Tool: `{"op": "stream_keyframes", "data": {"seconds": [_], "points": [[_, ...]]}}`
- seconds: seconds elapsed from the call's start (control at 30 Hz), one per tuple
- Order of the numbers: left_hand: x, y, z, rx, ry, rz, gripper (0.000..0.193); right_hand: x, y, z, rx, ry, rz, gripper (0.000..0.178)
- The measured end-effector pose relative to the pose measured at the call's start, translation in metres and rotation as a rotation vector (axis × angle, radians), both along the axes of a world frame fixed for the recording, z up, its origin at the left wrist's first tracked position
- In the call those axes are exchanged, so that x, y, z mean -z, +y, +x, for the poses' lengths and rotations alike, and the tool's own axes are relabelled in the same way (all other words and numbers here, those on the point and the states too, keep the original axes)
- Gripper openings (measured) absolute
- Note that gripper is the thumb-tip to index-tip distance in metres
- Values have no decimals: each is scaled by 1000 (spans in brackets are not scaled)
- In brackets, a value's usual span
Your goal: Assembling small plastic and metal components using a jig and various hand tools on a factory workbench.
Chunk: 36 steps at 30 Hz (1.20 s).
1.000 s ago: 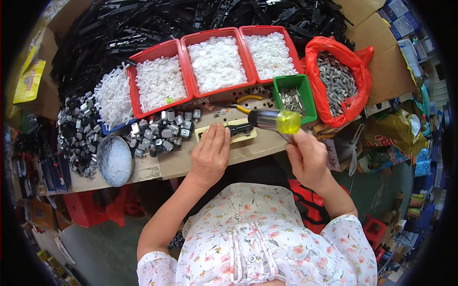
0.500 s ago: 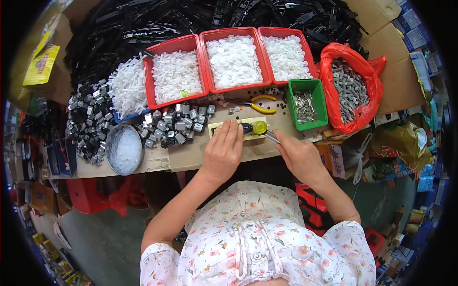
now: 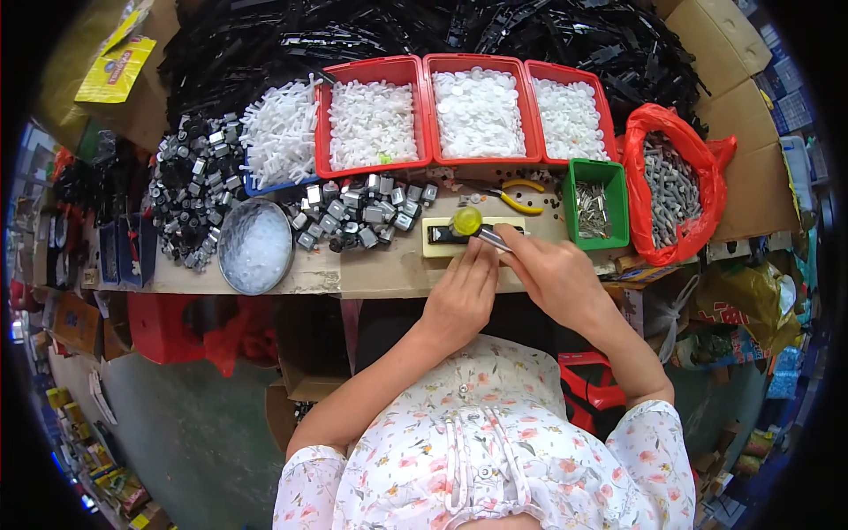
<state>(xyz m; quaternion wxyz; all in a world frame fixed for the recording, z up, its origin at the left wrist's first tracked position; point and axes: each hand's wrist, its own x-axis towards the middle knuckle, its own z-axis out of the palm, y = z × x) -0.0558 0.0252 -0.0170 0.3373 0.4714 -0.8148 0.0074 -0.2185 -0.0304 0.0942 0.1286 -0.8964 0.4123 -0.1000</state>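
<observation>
My right hand (image 3: 556, 278) is closed around the metal handle of a small mallet (image 3: 466, 221) with a round, translucent yellow head. The mallet's head is over a long black part (image 3: 438, 235) lying in a cream-coloured block (image 3: 435, 250) at the table's near edge. My left hand (image 3: 462, 296) reaches in with its fingers stretched out side by side, their tips at the block's near side, below the mallet handle. The fingertips are partly hidden, and I see nothing held in them. Yellow-handled pliers (image 3: 521, 196) lie just behind the block.
Red bins (image 3: 427, 115) of small white parts stand behind, with black parts (image 3: 309, 44) heaped beyond. Small silver motors (image 3: 369, 212) and a round metal dish (image 3: 231, 278) are at left. A green bin (image 3: 625, 203) of metal pins and a red bag (image 3: 717, 212) of grey parts stand right.
My left hand has drawn back from the top of the block to its near side, uncovering the black part. The mallet's head now sits further left over the block. The whole view has shifted.
</observation>
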Motion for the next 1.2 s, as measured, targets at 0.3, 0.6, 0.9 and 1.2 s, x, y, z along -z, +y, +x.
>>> {"op": "stream_keyframes", "data": {"seconds": [0.3, 0.6, 0.9, 1.2], "points": [[-4, 1, 7, 30, 50, 21, 38, -5, 0, 2, 33, 146, 104, 36], [-18, 6, 23, -5, 103, 8, 31, 2, 4, -12, 50, -131, -9, 34], [-24, 2, 31, -6, 88, -11, 26, 8, 14, -36, 82, -46, 17, 37], [-19, -17, 26, 6, 21, -31, 24, 4, 22, -51, 109, -125, -38, 31]]}}
